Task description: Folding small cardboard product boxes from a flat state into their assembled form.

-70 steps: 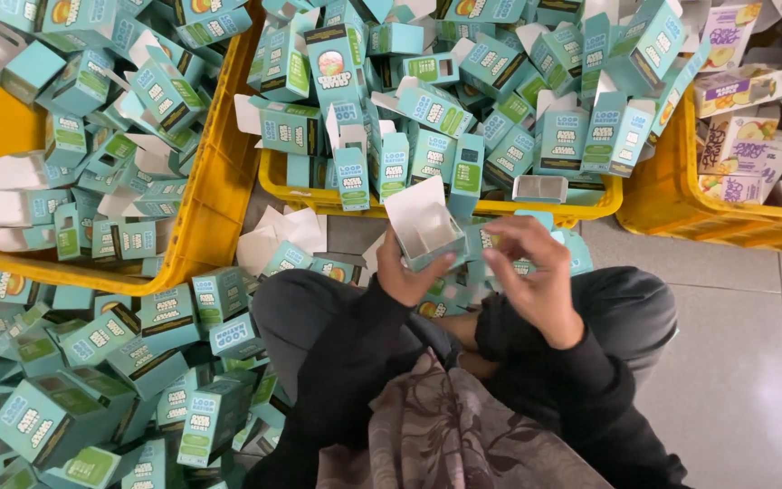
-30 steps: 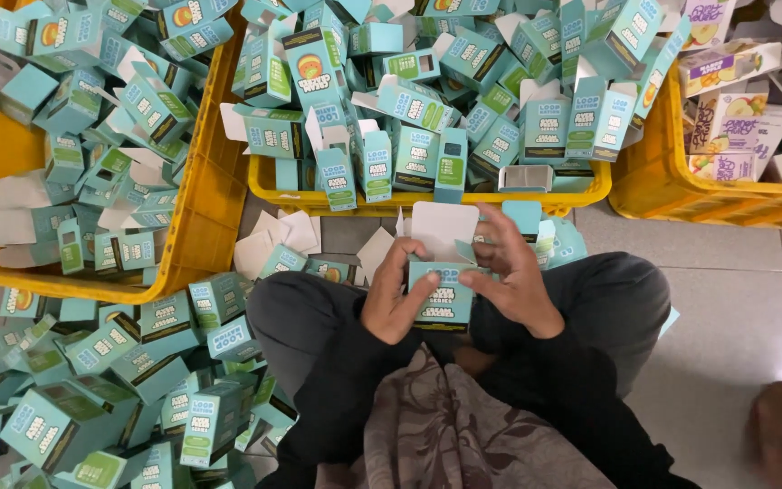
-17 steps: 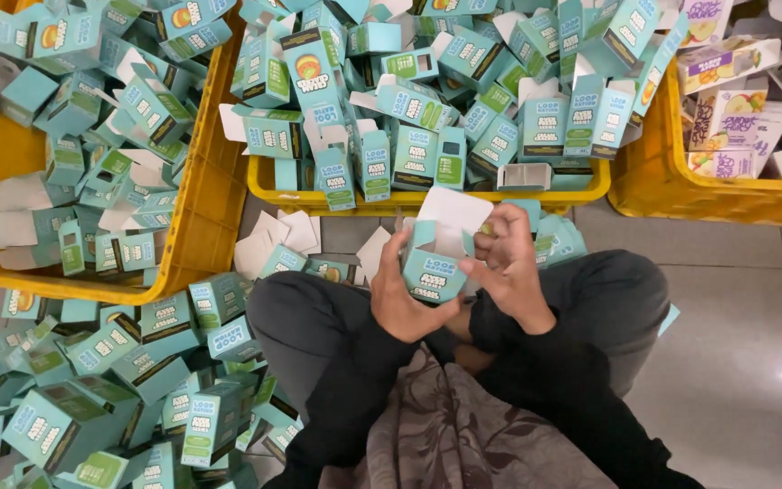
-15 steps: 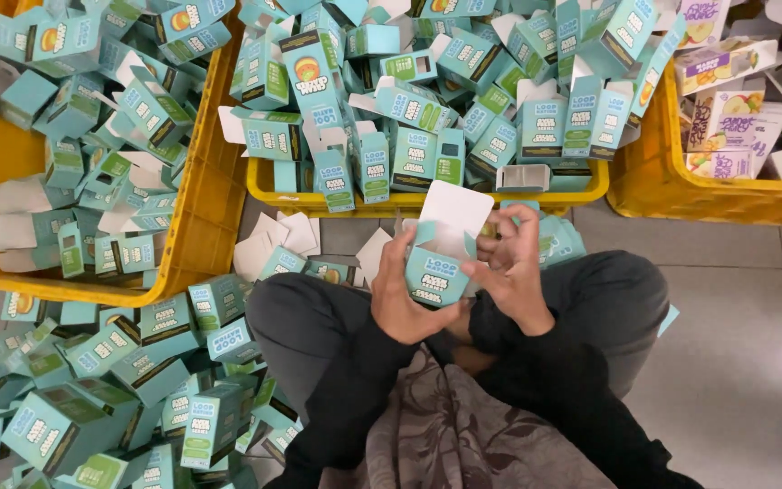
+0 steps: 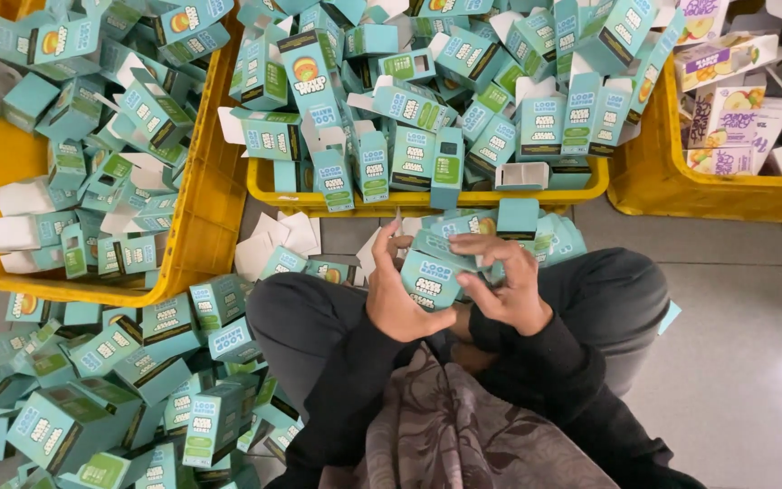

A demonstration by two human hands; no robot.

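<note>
I sit cross-legged on the floor, both hands on one small teal carton [image 5: 433,272] held above my lap. My left hand [image 5: 397,294] cups its left side and bottom. From the right, my right hand [image 5: 504,281] covers its top, fingers pressed over the folded flap. More teal cartons lie on the floor just beyond my hands, against the middle yellow crate [image 5: 427,195].
The middle crate and a yellow crate at left [image 5: 199,231] are heaped with teal cartons. A third yellow crate at right [image 5: 681,186] holds pale purple-and-white cartons. A loose pile of teal cartons [image 5: 110,380] spreads over the floor to my left. Grey tiles [image 5: 744,362] lie at right.
The white open flap that stood up on the carton is now folded down under my right hand. The carton has tilted and sits lower between my hands.
</note>
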